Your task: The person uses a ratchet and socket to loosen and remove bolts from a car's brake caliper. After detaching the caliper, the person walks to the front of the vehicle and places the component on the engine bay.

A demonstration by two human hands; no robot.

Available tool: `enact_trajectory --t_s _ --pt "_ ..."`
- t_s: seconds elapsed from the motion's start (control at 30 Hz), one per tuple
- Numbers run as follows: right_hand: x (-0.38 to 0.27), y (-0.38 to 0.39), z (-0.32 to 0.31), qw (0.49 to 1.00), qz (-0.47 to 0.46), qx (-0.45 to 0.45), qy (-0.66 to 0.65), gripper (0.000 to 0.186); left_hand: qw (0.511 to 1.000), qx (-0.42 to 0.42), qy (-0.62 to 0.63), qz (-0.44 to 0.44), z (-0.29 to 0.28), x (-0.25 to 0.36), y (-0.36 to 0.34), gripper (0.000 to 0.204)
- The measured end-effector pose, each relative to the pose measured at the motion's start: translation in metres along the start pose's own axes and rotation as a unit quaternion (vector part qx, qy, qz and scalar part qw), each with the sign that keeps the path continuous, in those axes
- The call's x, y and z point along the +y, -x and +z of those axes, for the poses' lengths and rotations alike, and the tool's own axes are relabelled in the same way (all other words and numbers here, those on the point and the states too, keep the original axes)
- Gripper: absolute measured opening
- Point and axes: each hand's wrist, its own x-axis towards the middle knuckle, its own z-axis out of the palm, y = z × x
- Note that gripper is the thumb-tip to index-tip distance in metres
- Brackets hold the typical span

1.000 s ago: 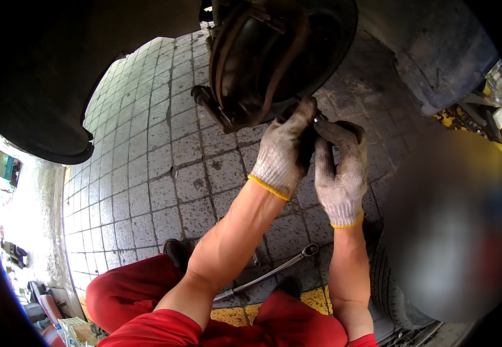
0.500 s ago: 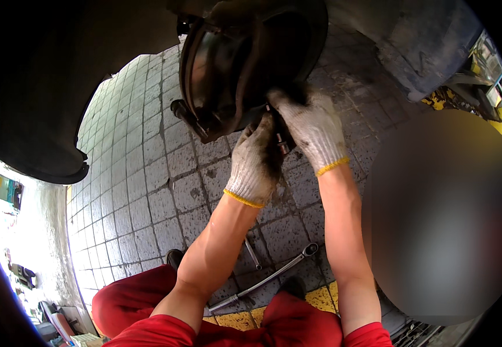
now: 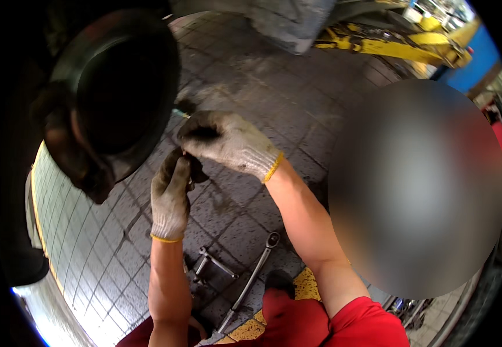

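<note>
My left hand [image 3: 170, 196], in a soiled knit glove, is closed round a small dark part, too shadowed to name. My right hand [image 3: 225, 144], gloved alike, is closed, its fingertips meeting those of my left hand on something small that is mostly hidden. Both are just right of a dark round wheel-hub assembly [image 3: 121, 98] with a curved pipe or arm on its near side. Below my hands, a long ratchet wrench [image 3: 255, 277] and a smaller jointed wrench [image 3: 219, 266] lie on grey tiles.
A dark curved body panel [image 3: 14, 220] fills the left edge and a grey liner [image 3: 285, 23] hangs at the top. A yellow steel arm [image 3: 395, 49] stands at top right beside a blue object [image 3: 473, 58]. A large blurred oval hides the right side.
The view has swung rightward, so the hub sits further left in the picture. Both hands have come away from under the hub's edge to its right side, still close together.
</note>
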Motion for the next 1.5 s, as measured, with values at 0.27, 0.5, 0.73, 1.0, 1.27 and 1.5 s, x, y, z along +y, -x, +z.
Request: enact_trajectory --t_s 0.27,0.5,0.73,1.0,1.27,1.5 --pt "0.078 0.017 -0.135 0.901 0.095 0.41 -0.101 0.05 0.986 -0.118 0.015 -0.113 0.045 -0.062 -0.003 0.036" --pt "0.11 -0.026 -0.28 0.769 0.041 0.573 0.279 0.036 0.961 -0.115 -0.138 -0.21 0.012 -0.115 0.012 0.041" --pt "0.101 -0.068 -0.366 0.641 0.12 0.522 0.549 0.047 0.958 -0.065 -0.118 -0.252 -0.04 -0.15 0.023 0.04" --pt "0.106 -0.08 -0.366 0.661 0.169 0.47 0.56 0.048 0.939 -0.065 -0.162 -0.297 -0.052 -0.153 0.035 0.037" --pt "0.113 -0.076 -0.378 0.609 0.166 0.433 0.644 0.037 0.929 -0.105 -0.194 -0.298 -0.047 -0.151 0.032 0.037" --pt "0.106 -0.069 -0.354 0.692 0.15 0.491 0.507 0.05 0.938 -0.078 -0.175 -0.289 -0.057 -0.164 0.044 0.04"
